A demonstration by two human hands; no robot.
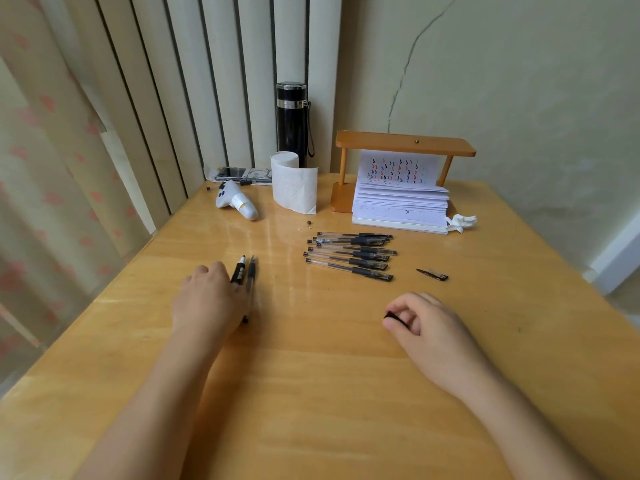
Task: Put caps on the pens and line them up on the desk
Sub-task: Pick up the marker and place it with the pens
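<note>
Several capped black pens point(349, 252) lie side by side in a row at the middle right of the wooden desk point(311, 375). A loose black cap point(433, 274) lies alone to the right of that row. My left hand point(207, 299) rests on the desk, its fingers over two uncapped pens point(246, 273) whose tips point away from me. My right hand point(420, 322) is curled, pinching a small black pen cap point(392, 317) between thumb and fingers.
At the back stand a black flask point(291, 121), a toilet paper roll point(293, 183), a white controller point(235, 201), a wooden rack point(403, 143) over a paper stack point(400, 202), and a crumpled tissue point(462, 222). Curtains hang left.
</note>
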